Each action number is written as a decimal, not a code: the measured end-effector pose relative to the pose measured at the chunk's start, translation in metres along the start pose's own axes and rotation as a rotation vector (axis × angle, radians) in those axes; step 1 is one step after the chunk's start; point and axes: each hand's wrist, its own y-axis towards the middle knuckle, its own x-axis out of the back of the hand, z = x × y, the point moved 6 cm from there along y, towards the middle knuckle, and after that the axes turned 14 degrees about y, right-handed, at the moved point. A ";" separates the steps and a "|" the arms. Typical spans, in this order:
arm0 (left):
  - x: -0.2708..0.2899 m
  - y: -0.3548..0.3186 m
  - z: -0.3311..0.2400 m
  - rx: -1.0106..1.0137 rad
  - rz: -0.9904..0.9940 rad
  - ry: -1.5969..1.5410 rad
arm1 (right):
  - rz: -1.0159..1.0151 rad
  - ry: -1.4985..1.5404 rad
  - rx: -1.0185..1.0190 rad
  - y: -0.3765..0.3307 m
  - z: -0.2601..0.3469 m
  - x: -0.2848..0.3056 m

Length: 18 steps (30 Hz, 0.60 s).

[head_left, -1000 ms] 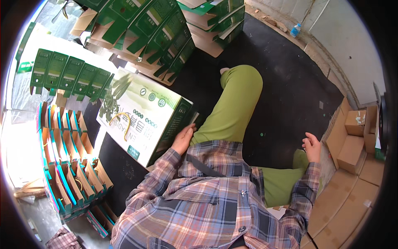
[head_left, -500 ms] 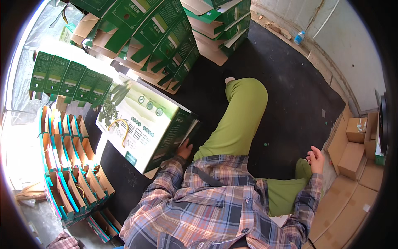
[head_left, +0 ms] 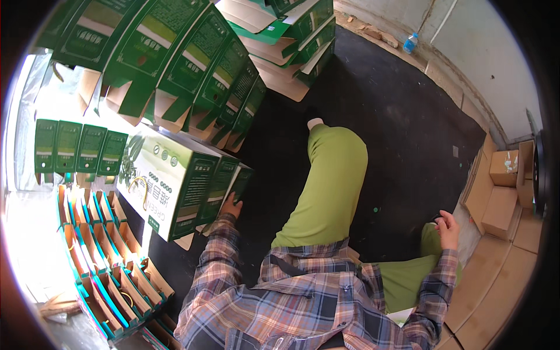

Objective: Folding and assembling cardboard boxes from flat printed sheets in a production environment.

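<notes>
I sit on a black floor mat (head_left: 402,122) in green trousers and a plaid shirt. My left hand (head_left: 231,207) grips the lower right end of a large green and white carton (head_left: 166,186), which lies tilted beside a row of like cartons (head_left: 230,175). My right hand (head_left: 449,228) rests by my bent right knee with loose fingers and nothing in it.
Tall dark green cartons (head_left: 192,64) lean in a row behind. Flattened green and brown cartons (head_left: 291,41) are stacked at the top. Small green cartons (head_left: 79,146) and orange-teal open cartons (head_left: 99,256) line the left. Brown boxes (head_left: 501,198) and a blue bottle (head_left: 410,42) sit at the right wall.
The large green and white carton has shifted left and up against the row, with my left hand following along its lower end. My right hand stays by the knee.
</notes>
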 end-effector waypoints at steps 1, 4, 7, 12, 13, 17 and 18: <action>0.004 0.007 0.002 0.027 0.009 -0.007 | -0.009 0.001 -0.008 -0.001 -0.002 0.000; 0.020 0.026 0.016 0.060 -0.008 -0.002 | -0.013 0.024 -0.017 0.001 -0.005 -0.005; 0.026 0.043 -0.006 0.053 -0.015 0.048 | -0.014 -0.026 -0.015 0.002 -0.010 0.003; 0.056 0.092 -0.094 -0.278 -0.043 -0.226 | -0.050 0.004 -0.046 0.006 -0.009 0.001; 0.066 0.103 -0.122 -0.277 -0.055 -0.232 | -0.063 -0.002 -0.049 0.005 -0.010 0.006; 0.101 0.154 -0.178 -0.239 -0.083 -0.278 | -0.095 0.006 -0.061 0.012 -0.017 0.020; 0.101 0.165 -0.193 -0.155 -0.042 -0.300 | -0.107 0.000 -0.070 0.008 -0.015 0.027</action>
